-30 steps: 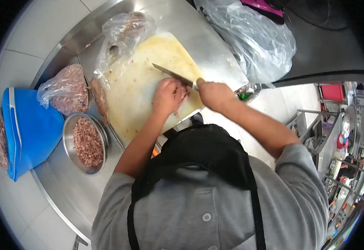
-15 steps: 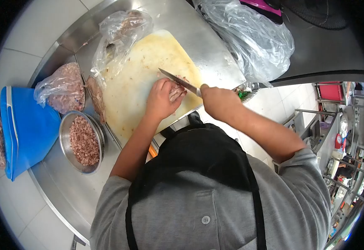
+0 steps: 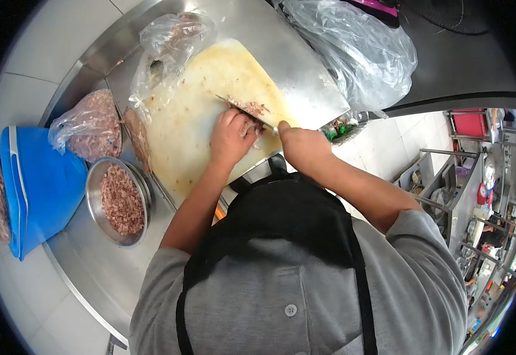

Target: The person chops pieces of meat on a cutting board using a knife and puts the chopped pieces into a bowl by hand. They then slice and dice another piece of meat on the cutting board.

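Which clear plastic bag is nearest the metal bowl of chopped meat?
The bag of pinkish meat, left of the cutting board, right beside the bowl; the bag overlapping the board and the large one to the right are farther.

No lettering, label, brand, number or sign can be read on anything across the metal table (image 3: 122, 278).

A steel counter (image 3: 264, 35) is gleaming before you, pale floor tiles (image 3: 395, 142) are spreading to your right, crowded metal racks (image 3: 466, 188) are standing beyond, a red bin (image 3: 469, 122) among them.
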Tool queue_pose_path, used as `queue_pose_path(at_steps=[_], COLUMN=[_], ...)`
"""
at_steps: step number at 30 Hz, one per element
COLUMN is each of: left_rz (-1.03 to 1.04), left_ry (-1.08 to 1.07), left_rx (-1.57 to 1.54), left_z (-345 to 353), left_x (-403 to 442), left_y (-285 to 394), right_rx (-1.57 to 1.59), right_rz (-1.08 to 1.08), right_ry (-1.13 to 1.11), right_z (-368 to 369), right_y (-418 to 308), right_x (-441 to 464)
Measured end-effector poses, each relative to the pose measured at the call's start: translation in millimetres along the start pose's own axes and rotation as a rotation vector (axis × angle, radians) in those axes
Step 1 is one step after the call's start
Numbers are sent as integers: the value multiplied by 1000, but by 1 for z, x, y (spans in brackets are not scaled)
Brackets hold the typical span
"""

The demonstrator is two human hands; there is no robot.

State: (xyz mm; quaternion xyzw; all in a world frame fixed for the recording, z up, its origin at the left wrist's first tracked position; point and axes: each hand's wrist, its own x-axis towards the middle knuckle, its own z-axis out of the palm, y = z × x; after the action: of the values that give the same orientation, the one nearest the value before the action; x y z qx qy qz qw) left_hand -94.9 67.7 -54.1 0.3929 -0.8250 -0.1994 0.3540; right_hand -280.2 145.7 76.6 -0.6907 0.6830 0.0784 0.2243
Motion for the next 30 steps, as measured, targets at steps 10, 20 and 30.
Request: queue_pose_path(at_steps=[10,20,30], left_rz=[-144,-53,76], left_ry=[101,37,75], left_rx=[224,61,37], left_z=[-19,-22,1], left_x=[44,3,-4], left_y=[-38,30,-2], right_rx=[178,70,57], right_rz=[118,39,-17], right_ry=[13,-25,-104], right_z=[-15,-26,-12], right_y=[20,28,12], right_x=[6,-22,6])
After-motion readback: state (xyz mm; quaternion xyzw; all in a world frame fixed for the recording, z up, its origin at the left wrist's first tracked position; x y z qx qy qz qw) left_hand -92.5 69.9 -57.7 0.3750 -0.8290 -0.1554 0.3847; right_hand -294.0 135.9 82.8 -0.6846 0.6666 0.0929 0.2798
